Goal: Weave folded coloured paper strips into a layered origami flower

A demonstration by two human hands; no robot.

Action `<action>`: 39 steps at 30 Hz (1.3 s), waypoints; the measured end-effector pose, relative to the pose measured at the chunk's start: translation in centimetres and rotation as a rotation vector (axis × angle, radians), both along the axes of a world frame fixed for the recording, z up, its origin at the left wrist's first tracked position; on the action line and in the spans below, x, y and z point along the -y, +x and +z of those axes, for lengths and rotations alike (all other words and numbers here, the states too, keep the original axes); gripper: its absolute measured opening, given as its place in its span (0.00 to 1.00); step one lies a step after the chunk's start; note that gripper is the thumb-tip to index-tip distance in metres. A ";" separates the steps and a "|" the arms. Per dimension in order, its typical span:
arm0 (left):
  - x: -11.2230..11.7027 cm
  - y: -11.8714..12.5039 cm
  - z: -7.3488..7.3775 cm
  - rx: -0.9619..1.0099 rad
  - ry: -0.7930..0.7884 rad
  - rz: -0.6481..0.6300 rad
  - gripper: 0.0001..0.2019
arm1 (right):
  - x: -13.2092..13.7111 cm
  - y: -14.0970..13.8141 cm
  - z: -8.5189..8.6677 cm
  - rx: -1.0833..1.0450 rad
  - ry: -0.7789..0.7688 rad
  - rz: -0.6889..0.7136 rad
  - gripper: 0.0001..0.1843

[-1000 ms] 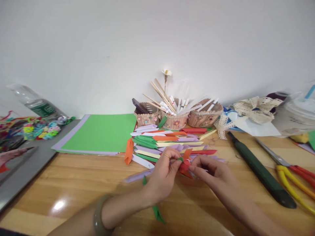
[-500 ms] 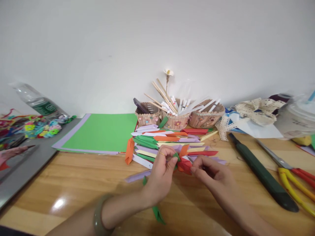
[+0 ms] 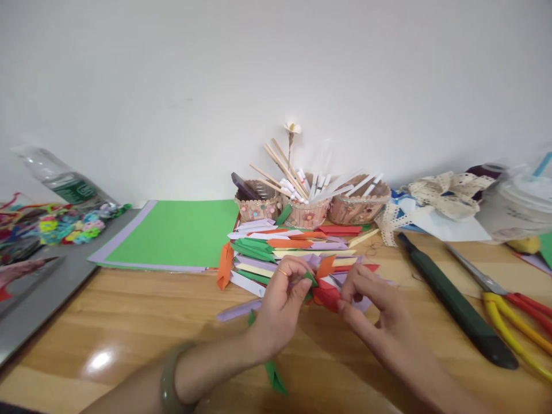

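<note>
Above the tabletop I hold a piece of folded paper [image 3: 326, 297] with red, orange, white and green parts. My left hand [image 3: 282, 305] pinches its green end between thumb and fingers. At its red right side is my right hand [image 3: 377, 307], with bent fingers and the thumb tip against the paper's edge; part of this contact is hidden. Just behind my hands lies a pile of folded paper strips [image 3: 293, 244] in several colours. A green folded strip [image 3: 275, 376] lies beneath my left forearm, partly covered by it.
Green and lilac paper sheets [image 3: 172, 233] lie back left. Small decorated baskets [image 3: 308, 215] with sticks and pens stand by the wall. To the right are a dark green long-handled tool [image 3: 457, 305], scissors [image 3: 495, 296] and lace ribbon [image 3: 448, 190]. Another person's hand [image 3: 19, 270] shows far left.
My right hand has shifted slightly, its forefinger lifting a little from the thumb at the red edge. The left hand keeps its pinch. The view has moved slightly.
</note>
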State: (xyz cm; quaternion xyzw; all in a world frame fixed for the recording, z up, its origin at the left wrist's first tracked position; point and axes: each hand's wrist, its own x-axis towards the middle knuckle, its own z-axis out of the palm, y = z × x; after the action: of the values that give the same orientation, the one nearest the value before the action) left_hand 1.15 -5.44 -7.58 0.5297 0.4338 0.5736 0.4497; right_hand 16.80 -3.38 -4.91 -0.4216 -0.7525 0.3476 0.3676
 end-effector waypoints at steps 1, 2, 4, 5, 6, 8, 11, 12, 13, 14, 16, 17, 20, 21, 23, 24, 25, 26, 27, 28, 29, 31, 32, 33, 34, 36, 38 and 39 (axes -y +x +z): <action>-0.1 -0.1 0.1 0.037 -0.019 -0.017 0.06 | -0.1 0.3 0.0 -0.037 -0.010 -0.012 0.12; -0.2 -0.1 0.1 0.076 -0.047 -0.026 0.07 | -0.3 0.5 0.1 -0.090 -0.030 -0.038 0.13; -0.4 -0.2 0.2 0.179 -0.112 -0.055 0.07 | -0.8 0.8 0.1 -0.235 -0.096 -0.119 0.13; -0.6 -0.2 0.2 0.241 -0.154 -0.079 0.08 | -1.0 0.9 0.2 -0.273 -0.135 -0.140 0.11; -0.7 -0.2 0.2 0.303 -0.198 -0.106 0.08 | -1.2 0.8 0.2 -0.283 -0.185 -0.155 0.08; -0.8 0.0 0.4 0.400 -0.282 -0.157 0.08 | -1.5 0.5 0.4 -0.305 -0.291 -0.108 0.08; -0.7 0.1 0.8 0.431 -0.356 -0.191 0.09 | -1.5 0.0 0.7 -0.260 -0.390 -0.010 0.11; -0.7 0.0 0.9 0.421 -0.373 -0.200 0.09 | -1.4 -0.1 0.7 -0.229 -0.387 -0.015 0.11; -0.7 0.0 1.1 0.411 -0.383 -0.208 0.08 | -1.3 -0.2 0.7 -0.195 -0.370 -0.035 0.11; -0.7 -0.1 1.2 0.407 -0.382 -0.215 0.08 | -1.2 -0.2 0.7 -0.163 -0.346 -0.060 0.11; -0.8 -0.3 1.2 0.406 -0.359 -0.212 0.11 | -1.0 -0.2 0.6 -0.102 -0.285 -0.077 0.10; -0.8 -0.3 1.2 0.395 -0.345 -0.203 0.13 | -0.9 -0.2 0.5 -0.078 -0.250 -0.072 0.10; -0.9 -0.3 1.0 0.240 -0.340 -0.137 0.09 | -0.7 -0.3 0.0 -0.030 -0.084 -0.076 0.09; -0.9 -0.3 0.9 0.161 -0.343 -0.113 0.08 | -0.7 -0.2 -0.2 -0.021 -0.014 -0.087 0.08; -0.7 -0.1 0.8 0.024 -0.331 -0.067 0.09 | -0.6 -0.2 -0.6 -0.008 0.119 -0.102 0.08; -0.6 -0.1 0.7 -0.024 -0.316 -0.048 0.10 | -0.5 -0.1 -0.8 0.001 0.178 -0.104 0.08; -0.4 0.0 0.7 -0.059 -0.299 -0.031 0.11 | -0.5 -0.1 -0.9 0.011 0.231 -0.105 0.08; -0.2 0.0 0.6 -0.084 -0.281 -0.014 0.11 | -0.5 0.0 -1.0 0.023 0.282 -0.108 0.08; -0.1 0.1 0.6 -0.103 -0.263 0.005 0.10 | -0.5 0.0 -1.0 0.039 0.333 -0.113 0.08; 0.0 0.1 0.5 -0.119 -0.242 0.025 0.10 | -0.5 0.1 -1.1 0.057 0.388 -0.117 0.08; 0.1 0.1 0.4 -0.135 -0.220 0.043 0.09 | -0.5 0.1 -1.1 0.073 0.446 -0.120 0.08; 0.2 0.0 0.3 -0.162 -0.175 0.072 0.08 | -0.5 0.2 -1.2 0.098 0.550 -0.125 0.07; 0.1 0.0 0.2 -0.174 -0.145 0.078 0.07 | -0.5 0.2 -1.2 0.107 0.586 -0.125 0.07; 0.1 0.0 0.2 -0.185 -0.109 0.079 0.08 | -0.6 0.3 -1.2 0.113 0.609 -0.127 0.07; 0.0 0.0 0.2 -0.195 -0.066 0.077 0.07 | -0.6 0.3 -1.2 0.116 0.618 -0.130 0.07; -0.1 0.0 0.1 -0.207 0.001 0.078 0.07 | -0.6 0.3 -1.2 0.114 0.614 -0.136 0.07; -0.1 0.1 0.0 -0.197 -0.004 0.083 0.07 | -0.6 0.2 -1.2 0.100 0.601 -0.137 0.07; 0.0 0.1 0.0 -0.187 -0.028 0.083 0.08 | -0.5 0.2 -1.2 0.092 0.594 -0.138 0.07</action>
State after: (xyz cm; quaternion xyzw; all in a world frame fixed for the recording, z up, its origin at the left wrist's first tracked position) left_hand 1.26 -5.43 -7.57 0.5563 0.5032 0.5337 0.3905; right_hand 16.99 -2.86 -6.16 -0.3610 -0.8067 0.0671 0.4631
